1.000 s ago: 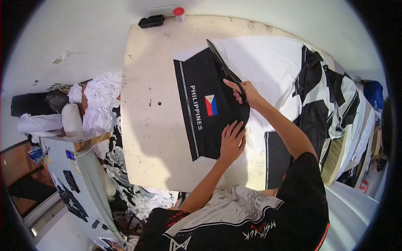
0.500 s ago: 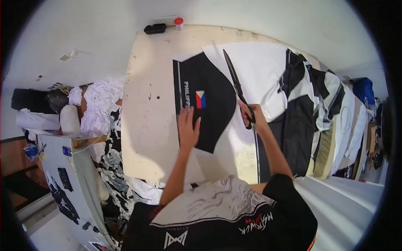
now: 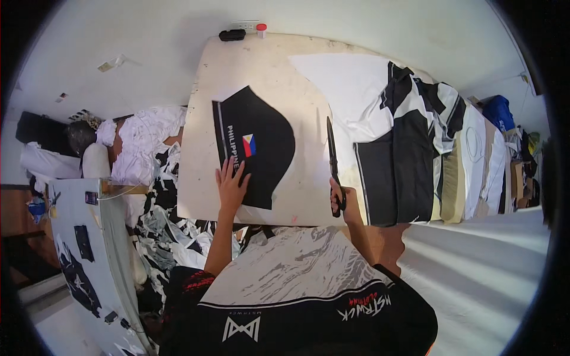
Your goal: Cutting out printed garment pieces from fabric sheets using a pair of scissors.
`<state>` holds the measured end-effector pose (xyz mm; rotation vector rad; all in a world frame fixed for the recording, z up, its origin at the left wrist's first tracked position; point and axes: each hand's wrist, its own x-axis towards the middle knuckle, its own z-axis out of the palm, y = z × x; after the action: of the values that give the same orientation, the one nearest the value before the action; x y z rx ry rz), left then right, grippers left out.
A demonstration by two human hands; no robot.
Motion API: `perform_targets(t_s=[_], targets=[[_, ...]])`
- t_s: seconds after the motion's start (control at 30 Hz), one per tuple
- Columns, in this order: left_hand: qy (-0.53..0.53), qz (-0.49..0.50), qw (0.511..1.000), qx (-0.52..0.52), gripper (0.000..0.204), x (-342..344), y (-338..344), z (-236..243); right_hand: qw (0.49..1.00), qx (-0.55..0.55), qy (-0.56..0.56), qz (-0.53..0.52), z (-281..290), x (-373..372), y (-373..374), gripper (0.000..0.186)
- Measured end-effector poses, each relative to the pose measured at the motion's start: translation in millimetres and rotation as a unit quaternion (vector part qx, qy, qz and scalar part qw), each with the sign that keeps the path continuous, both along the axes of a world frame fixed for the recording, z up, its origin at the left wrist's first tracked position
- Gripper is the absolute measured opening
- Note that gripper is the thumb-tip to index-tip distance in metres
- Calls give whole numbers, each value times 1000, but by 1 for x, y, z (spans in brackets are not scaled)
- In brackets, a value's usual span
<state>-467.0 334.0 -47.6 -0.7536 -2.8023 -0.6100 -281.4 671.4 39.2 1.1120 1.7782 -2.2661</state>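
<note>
A cut piece of black fabric (image 3: 270, 133) with a curved right edge, printed lettering and a small flag lies flat on the pale table (image 3: 199, 172). Resting on its lower left part is my left hand (image 3: 233, 183), palm down with the fingers spread. My right hand (image 3: 341, 199) grips the handles of large black scissors (image 3: 332, 148), whose blades point to the far side and look closed. The scissors are apart from the black piece, over the table to its right. Just right of them lie folded black fabric (image 3: 374, 178) and white fabric (image 3: 350, 83).
More black and white garment pieces (image 3: 415, 130) are piled along the table's right side. A black case (image 3: 231, 35) and a red-lidded jar (image 3: 261, 31) stand at the far edge. Scraps (image 3: 172, 219) heap below the left edge, beside a grey cabinet (image 3: 113, 237).
My left hand and the black piece have shifted left, off the white fabric. My right hand with the scissors has drawn back toward me. The view has shifted slightly too.
</note>
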Motion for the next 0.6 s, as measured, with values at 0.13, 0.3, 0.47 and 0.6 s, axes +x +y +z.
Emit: perform_targets(t_s=[0.13,0.3,0.47,0.6], targets=[[75,59,988,119,17,49,-111,-19,998,-68,1,15,-1,8,-37,38],[44,233,972,6,18,109,-233,11,998,-40,-14,37,29,15,-85,49],[197,305,931,-14,24,86,-204,68,998,-32,2,45,43,41,-106,52],[103,27,989,101,28,50,-86,41,1000,-6,-2,18,30,70,-109,50]])
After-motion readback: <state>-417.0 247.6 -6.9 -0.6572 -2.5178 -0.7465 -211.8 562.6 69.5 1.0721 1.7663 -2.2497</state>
